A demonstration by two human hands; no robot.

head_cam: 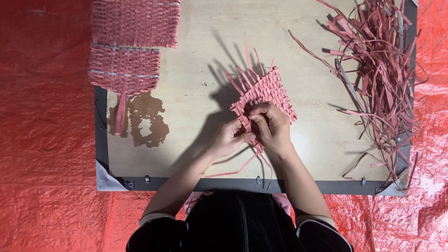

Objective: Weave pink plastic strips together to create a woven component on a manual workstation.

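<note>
A small woven mat of pink strips lies tilted on the wooden board, with loose strip ends sticking out toward the top left and trailing below. My left hand pinches the mat's lower left edge. My right hand rests over the lower corner, fingers curled on a strip there. Both hands touch each other over the weave.
Two finished woven pink mats lie at the board's top left, one overlapping the other. A large heap of loose pink strips covers the right side. A dark stain marks the board at left. Red tarp surrounds the board.
</note>
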